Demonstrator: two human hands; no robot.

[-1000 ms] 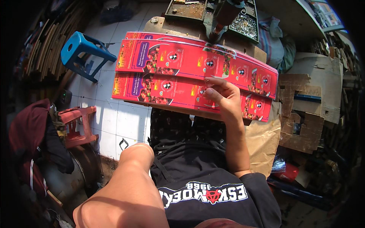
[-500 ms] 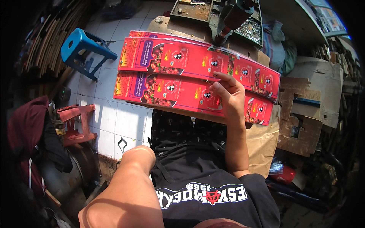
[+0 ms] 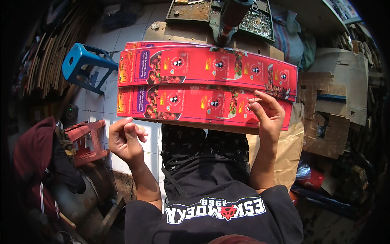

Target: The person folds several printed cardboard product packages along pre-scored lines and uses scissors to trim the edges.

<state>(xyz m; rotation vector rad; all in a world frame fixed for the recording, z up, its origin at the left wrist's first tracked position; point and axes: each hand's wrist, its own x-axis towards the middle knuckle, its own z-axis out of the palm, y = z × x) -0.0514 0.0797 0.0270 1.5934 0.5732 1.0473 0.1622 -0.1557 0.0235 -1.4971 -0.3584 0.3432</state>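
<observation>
Two long red printed strips, with food pictures and a yellow-and-purple left end, lie in front of me. The far strip (image 3: 199, 67) overlaps the near strip (image 3: 191, 105), and more edges show beneath the far one. My right hand (image 3: 269, 116) hovers over the near strip's right part, thumb and forefinger pinched around something too small to make out. Beside the near strip's left end, my left hand (image 3: 128, 140) is raised with curled fingers, the thumb close against them. Whether it holds anything is hidden. A dark machine's post (image 3: 229, 24) stands at the far strip's back edge.
Behind the strips are a tray (image 3: 189, 11) of small bits and another tray (image 3: 256, 22) of shiny metal pieces. A blue stool (image 3: 87, 63) and a red stool (image 3: 87, 140) stand left. Cut cardboard (image 3: 325, 118) and brown paper (image 3: 293, 142) are at right.
My left hand, earlier out of sight behind a raised arm, has come beside the strips' left end. My right hand has moved rightward along the near strip. The view has shifted slightly.
</observation>
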